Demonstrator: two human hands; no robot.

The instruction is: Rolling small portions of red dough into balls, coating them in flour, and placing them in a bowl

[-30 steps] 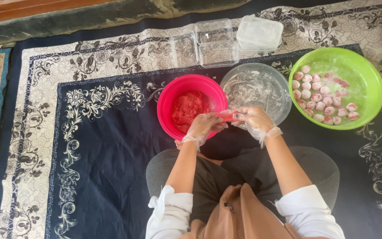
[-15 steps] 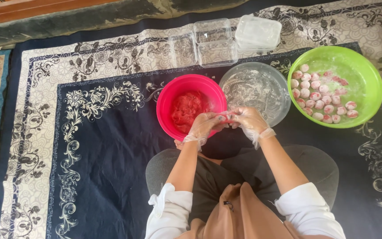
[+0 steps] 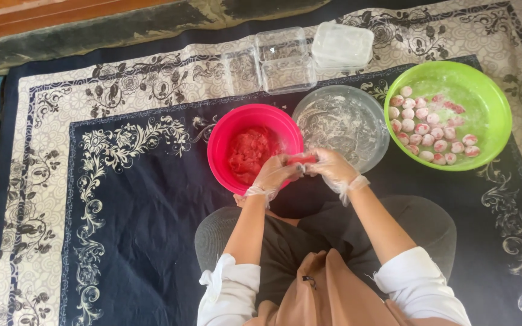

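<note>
Pinching a small red lump of dough (image 3: 302, 160) between both gloved hands, right at the near rim of the pink bowl (image 3: 222, 142). Left hand (image 3: 276, 174) and right hand (image 3: 332, 168) meet fingertip to fingertip, both closed on the lump; clear plastic gloves on each.

Versus half a second ago: hands sit in nearly the same spot, still joined over the gap between pink bowl and clear bowl (image 3: 370, 142). A second ago the red piece showed more plainly at the right fingertips; now it is mostly covered, only a strip visible between the fingers.

Pink bowl holds a red mass (image 3: 250, 154), just left of the hands. Clear bowl, dusted white inside, touches the pink one on its right. Green bowl (image 3: 490, 105) further right holds a batch of floured pink-white balls (image 3: 428, 129). Bowls and contents unchanged across frames.

Beyond the bowls: clear plastic containers (image 3: 270, 60) and a lidded stack (image 3: 342, 45). All rests on a dark blue patterned rug (image 3: 122, 199). Person sits cross-legged, white sleeves (image 3: 231, 290) pushed up.
</note>
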